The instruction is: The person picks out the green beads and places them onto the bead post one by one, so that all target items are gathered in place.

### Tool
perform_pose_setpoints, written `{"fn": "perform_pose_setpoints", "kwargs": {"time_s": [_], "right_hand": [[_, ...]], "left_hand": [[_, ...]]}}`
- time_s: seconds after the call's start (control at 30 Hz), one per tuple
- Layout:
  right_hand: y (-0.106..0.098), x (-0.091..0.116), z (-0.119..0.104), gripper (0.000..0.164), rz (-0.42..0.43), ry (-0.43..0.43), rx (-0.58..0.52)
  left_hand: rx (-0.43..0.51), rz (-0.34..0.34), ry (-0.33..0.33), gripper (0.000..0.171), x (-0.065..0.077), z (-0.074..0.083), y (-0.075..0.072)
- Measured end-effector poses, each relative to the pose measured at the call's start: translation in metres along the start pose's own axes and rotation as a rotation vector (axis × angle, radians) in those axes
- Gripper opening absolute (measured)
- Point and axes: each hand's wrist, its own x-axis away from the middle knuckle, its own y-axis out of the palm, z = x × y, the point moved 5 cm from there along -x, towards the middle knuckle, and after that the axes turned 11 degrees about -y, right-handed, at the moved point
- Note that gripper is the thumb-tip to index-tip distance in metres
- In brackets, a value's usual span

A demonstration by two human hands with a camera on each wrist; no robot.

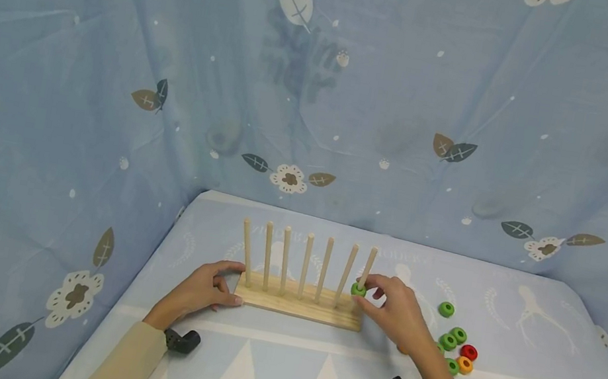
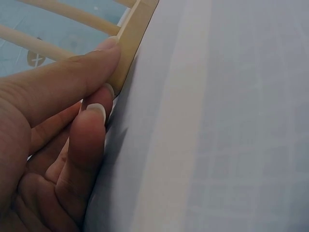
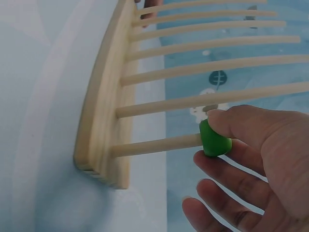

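Note:
A wooden peg rack (image 1: 296, 309) with several upright pegs stands on the table. My left hand (image 1: 205, 288) grips the rack's left end, with the thumb (image 2: 104, 58) against the base in the left wrist view. Between thumb and fingers, my right hand (image 1: 397, 309) pinches a green bead (image 3: 212, 140). That bead is threaded on the rightmost peg (image 3: 159, 145), well above the base. The other pegs carry no beads.
Right of the right hand lie loose beads: several green ones (image 1: 446, 309), a red one (image 1: 469, 352) and an orange one (image 1: 464, 365). Another orange bead (image 1: 402, 349) is partly hidden by the right wrist. A patterned blue cloth (image 1: 351, 124) hangs behind the table.

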Motion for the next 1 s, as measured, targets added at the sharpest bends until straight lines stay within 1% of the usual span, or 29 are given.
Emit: {"fn": "perform_pose_setpoints", "kwargs": {"time_s": [0.17,0.4,0.67,0.77,0.83,1.0], "right_hand": [[0.009,0.005,0.008,0.027,-0.017,0.027,-0.018],[0.022,0.008,0.013,0.024,-0.037,0.028,-0.033],[0.03,0.012,0.017,0.023,-0.03,0.032,-0.009],[0.032,0.012,0.018,0.023,-0.036,0.04,0.002],[0.033,0.012,0.019,0.023,-0.045,0.054,-0.001],[0.036,0.014,0.021,0.025,-0.062,0.079,-0.019]], "left_hand": [[-0.001,-0.002,0.001,0.076,0.0,-0.001,0.0],[-0.008,0.001,0.012,0.076,-0.002,-0.001,-0.001],[-0.011,-0.008,0.016,0.076,-0.001,0.0,-0.001],[-0.01,-0.002,0.006,0.075,-0.001,0.0,0.0],[-0.006,-0.004,0.007,0.074,0.001,0.003,0.0],[-0.005,-0.004,0.008,0.074,0.001,0.003,0.0]]}}
